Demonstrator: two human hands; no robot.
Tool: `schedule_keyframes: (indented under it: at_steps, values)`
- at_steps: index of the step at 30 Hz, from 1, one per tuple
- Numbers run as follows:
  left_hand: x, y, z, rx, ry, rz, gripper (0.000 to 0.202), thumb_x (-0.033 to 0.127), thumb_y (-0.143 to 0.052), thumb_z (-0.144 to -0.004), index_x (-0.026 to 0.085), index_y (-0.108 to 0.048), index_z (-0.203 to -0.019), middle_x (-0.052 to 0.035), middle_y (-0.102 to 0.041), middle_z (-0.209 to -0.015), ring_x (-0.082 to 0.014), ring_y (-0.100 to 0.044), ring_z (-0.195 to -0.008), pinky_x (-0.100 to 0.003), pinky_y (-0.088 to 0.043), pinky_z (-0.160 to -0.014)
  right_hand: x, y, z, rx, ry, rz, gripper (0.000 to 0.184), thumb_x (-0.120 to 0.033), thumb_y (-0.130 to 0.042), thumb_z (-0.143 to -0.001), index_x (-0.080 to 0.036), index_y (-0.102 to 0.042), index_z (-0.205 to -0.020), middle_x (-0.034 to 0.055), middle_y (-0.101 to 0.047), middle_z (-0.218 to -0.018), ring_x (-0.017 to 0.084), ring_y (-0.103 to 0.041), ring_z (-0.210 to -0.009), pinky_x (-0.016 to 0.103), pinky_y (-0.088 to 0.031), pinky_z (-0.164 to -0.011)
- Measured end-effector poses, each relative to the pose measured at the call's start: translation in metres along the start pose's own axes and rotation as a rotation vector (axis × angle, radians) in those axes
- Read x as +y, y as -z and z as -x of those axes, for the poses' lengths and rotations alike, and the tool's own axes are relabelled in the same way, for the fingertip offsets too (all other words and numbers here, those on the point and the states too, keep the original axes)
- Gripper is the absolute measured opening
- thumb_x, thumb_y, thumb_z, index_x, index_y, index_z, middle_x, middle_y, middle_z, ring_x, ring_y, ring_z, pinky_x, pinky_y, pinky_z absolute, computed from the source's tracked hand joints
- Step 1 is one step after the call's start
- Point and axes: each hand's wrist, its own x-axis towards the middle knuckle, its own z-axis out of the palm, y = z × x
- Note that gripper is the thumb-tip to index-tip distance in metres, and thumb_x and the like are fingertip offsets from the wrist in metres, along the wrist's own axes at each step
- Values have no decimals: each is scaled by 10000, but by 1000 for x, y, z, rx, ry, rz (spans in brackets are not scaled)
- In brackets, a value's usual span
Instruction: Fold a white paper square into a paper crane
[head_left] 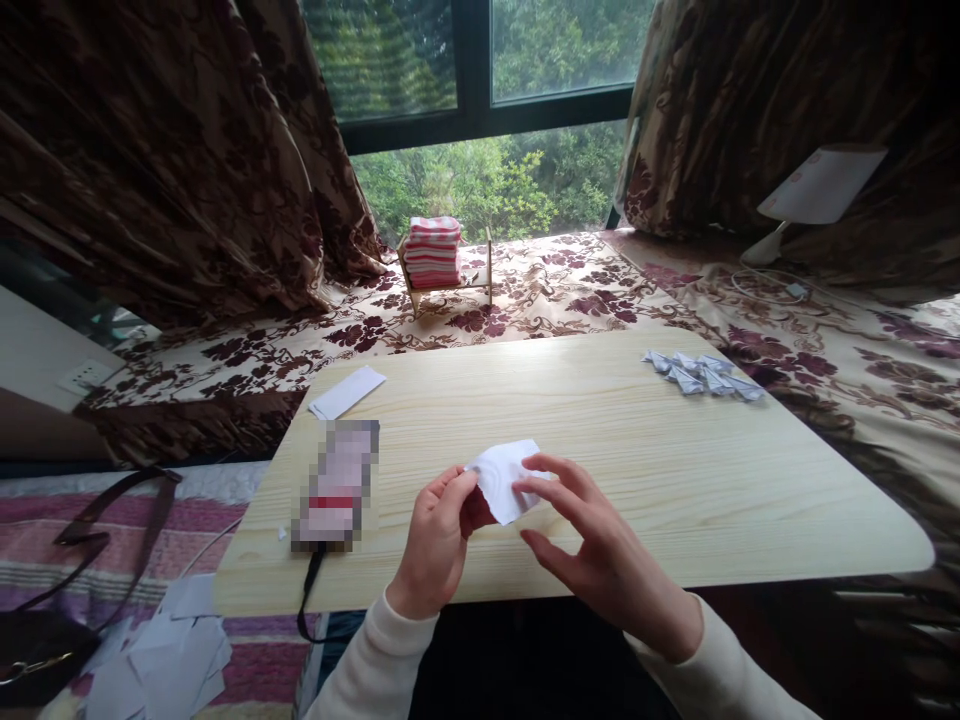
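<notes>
A small piece of white paper (pixel 504 482) is held up over the front part of the pale wooden table (pixel 570 400). My left hand (pixel 433 540) pinches its left edge between thumb and fingers. Against the paper's right side lie the fingertips of my right hand (pixel 600 530), with its fingers spread and the thumb apart below. Folded white paper pieces (pixel 701 376) sit in a cluster at the table's far right. A stack of white paper strips (pixel 347 392) lies at the far left, above a pixelated phone-like object (pixel 337 485) with a black strap.
Loose white sheets (pixel 169 655) and a dark bag strap (pixel 142 540) lie on the striped cover at the left. Beyond the table, a small rack with folded striped towels (pixel 433 252) stands on the floral cloth. A white lamp (pixel 821 185) leans at the right.
</notes>
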Motion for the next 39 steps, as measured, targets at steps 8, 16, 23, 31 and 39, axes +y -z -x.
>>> schedule_keyframes:
  at_steps: [8, 16, 23, 31, 39]
  values:
    - [-3, 2, 2, 79, -147, -219, 233, 311, -731, -736, 165, -674, -908, -32, -671, -936, -139, -616, -839, -252, -500, -780, -1, -5, -7, 271, -371, -354, 124, -298, -592, -862, -192, -655, -848, 24, -643, -740, 132, -562, -617, 252, -466, -541]
    - [-8, 2, 3, 51, 119, -17, 319, 333, -818, -639, 135, -656, -831, -21, -676, -750, -107, -589, -649, -203, -477, -603, -8, -4, -15, 136, -654, -747, 299, -447, -703, -751, -150, -712, -785, 10, -637, -656, 104, -525, -583, 231, -457, -553]
    - [-8, 0, -2, 171, 177, 52, 402, 317, -867, -530, 155, -629, -811, -11, -690, -716, -138, -624, -610, -227, -500, -566, -9, -2, -12, 80, -645, -797, 306, -459, -686, -771, -154, -718, -765, 17, -643, -660, 110, -543, -594, 235, -463, -554]
    - [-7, -2, 0, 109, 182, 35, 389, 319, -842, -585, 154, -621, -860, -17, -696, -718, -131, -616, -578, -223, -499, -535, -10, -1, -14, 53, -673, -771, 308, -464, -708, -741, -156, -709, -740, -1, -612, -612, 100, -525, -568, 230, -458, -548]
    - [-11, -2, 1, 67, 111, -39, 299, 335, -838, -605, 131, -642, -699, -10, -679, -623, -111, -590, -541, -197, -477, -513, -9, -3, -16, 31, -662, -728, 352, -502, -668, -764, -152, -689, -744, -2, -601, -626, 102, -523, -571, 234, -461, -547]
